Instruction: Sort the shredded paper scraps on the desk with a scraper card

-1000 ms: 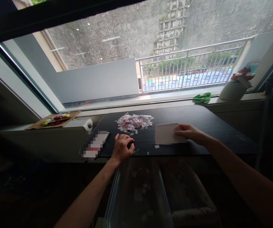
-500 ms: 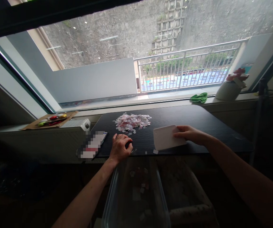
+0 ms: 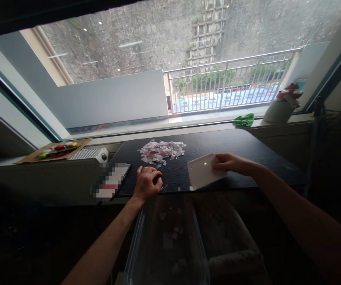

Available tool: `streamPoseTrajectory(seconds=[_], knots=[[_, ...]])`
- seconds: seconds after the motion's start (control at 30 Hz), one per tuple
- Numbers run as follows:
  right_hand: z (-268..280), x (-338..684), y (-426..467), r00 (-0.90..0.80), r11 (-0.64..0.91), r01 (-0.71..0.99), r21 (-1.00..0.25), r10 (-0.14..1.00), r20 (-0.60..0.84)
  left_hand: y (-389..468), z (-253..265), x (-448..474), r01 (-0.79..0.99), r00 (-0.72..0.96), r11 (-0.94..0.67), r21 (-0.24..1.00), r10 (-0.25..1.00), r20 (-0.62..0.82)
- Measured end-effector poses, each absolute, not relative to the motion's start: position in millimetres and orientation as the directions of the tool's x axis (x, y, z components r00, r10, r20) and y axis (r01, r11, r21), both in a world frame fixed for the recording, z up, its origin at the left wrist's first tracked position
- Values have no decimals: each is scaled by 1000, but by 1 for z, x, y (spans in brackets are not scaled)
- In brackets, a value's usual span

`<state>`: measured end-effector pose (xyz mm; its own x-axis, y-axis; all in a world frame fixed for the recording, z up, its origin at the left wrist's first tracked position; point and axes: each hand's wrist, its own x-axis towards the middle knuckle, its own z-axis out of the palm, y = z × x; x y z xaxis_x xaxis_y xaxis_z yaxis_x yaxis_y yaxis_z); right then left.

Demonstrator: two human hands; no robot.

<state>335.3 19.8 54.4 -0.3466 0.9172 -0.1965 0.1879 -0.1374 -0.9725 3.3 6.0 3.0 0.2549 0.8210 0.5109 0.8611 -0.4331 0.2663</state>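
Right hand [image 3: 232, 163] fingers pinching a white card [image 3: 202, 174], left hand [image 3: 147, 183] loosely curled near the paper scraps [image 3: 160, 151], can't tell if it's gripping anything.

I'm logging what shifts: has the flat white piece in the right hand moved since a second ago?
Yes. Judged against the black table, the flat white piece in the right hand has moved toward the table's near edge.
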Motion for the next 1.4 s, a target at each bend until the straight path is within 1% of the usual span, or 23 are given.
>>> streamPoseTrajectory(seconds=[0.1, 0.23, 0.33, 0.5, 0.7, 0.83, 0.93, 1.0, 1.07, 1.17, 1.3, 1.4], knots=[[56, 349, 17, -307, -122, 199, -972, 935, -180, 6, 3, 3, 861, 259, -436, 262, 820, 511], [51, 342, 19, -216, -106, 142, -984, 967, -136, 7, 2, 2, 860, 261, -439, 262, 817, 514], [48, 329, 22, -254, -130, 127, -983, 954, -158, 7, 2, 2, 860, 261, -439, 259, 816, 516], [51, 322, 25, -335, -167, 166, -972, 917, -215, 7, 2, 2, 858, 268, -446, 256, 813, 517], [61, 341, 18, -346, -110, 224, -968, 920, -185, 7, 2, 0, 850, 278, -465, 246, 795, 539], [68, 351, 11, -338, -85, 284, -955, 923, -183, 0, 10, 3, 821, 376, -545, 171, 740, 557], [68, 344, 8, -221, -47, 246, -968, 970, -103, -7, 15, 9, 763, 498, -639, 99, 679, 539], [63, 332, 7, -145, -31, 214, -976, 987, -63, -8, 18, 10, 737, 544, -670, 84, 663, 515], [56, 319, 7, -107, -33, 209, -977, 993, -56, -8, 18, 7, 744, 537, -661, 93, 676, 504], [46, 302, 6, -93, -50, 224, -973, 993, -72, -8, 17, -5, 773, 497, -621, 127, 718, 487], [37, 291, 4, -128, -88, 200, -976, 985, -115, -15, 13, -15, 781, 489, -598, 182, 766, 417], [34, 285, 1, -160, -93, 168, -981, 980, -120, -21, 8, -16, 779, 469, -581, 236, 790, 396]])
